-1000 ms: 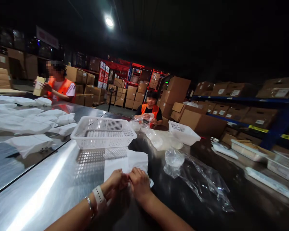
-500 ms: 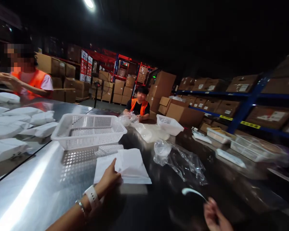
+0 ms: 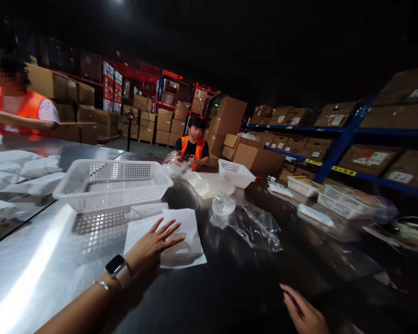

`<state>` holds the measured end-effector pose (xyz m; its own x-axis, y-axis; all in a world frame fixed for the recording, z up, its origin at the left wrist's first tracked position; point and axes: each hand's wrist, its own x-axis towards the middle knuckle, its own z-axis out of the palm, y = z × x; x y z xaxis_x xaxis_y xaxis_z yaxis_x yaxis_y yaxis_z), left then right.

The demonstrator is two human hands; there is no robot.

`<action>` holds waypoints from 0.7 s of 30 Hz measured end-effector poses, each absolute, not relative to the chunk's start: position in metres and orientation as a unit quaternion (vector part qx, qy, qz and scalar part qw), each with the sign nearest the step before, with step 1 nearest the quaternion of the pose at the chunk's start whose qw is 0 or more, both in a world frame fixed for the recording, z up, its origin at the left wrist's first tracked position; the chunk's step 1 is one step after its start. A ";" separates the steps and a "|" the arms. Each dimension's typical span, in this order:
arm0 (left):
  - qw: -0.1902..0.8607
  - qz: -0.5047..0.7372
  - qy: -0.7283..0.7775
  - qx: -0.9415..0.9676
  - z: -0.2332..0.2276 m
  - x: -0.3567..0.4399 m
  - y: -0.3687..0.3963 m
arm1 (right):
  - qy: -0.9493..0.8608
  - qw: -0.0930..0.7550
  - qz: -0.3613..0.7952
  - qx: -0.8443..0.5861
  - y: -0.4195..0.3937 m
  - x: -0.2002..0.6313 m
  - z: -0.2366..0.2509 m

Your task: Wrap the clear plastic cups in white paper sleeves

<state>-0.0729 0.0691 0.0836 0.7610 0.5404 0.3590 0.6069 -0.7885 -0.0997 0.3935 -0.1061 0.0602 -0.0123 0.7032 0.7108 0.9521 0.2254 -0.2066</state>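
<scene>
The left hand [image 3: 153, 244] lay palm down with its fingers [image 3: 170, 227] spread wide and pointing forward and to the right, the forearm stretched out from the lower left edge. A dark square-faced smartwatch on a pale strap [image 3: 116, 266] and a thin silver bracelet [image 3: 102, 285] sat on that wrist. The right hand [image 3: 304, 313] hung low at the bottom edge, apparently loose and empty, though dim light blurred it

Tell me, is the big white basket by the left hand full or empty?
Empty, as far as shows: the white basket has bare perforated walls and floor, nothing inside.
</scene>
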 end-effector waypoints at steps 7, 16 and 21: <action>0.111 -0.123 -0.232 -0.958 0.074 -0.070 0.067 | -0.949 0.121 -0.106 -0.270 0.042 0.273 0.100; -0.109 -0.263 -0.305 -0.909 0.130 -0.053 0.079 | -0.932 0.247 0.034 -0.264 0.097 0.236 0.083; -0.244 -0.352 -0.332 -0.840 0.170 -0.045 0.102 | -0.803 0.427 0.203 -0.363 0.103 0.204 0.092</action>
<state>-0.0448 0.1025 0.1699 0.5313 0.7300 0.4299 0.3855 -0.6602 0.6446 0.2038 0.1034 0.0925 -0.3731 0.7558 0.5381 0.4093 0.6546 -0.6356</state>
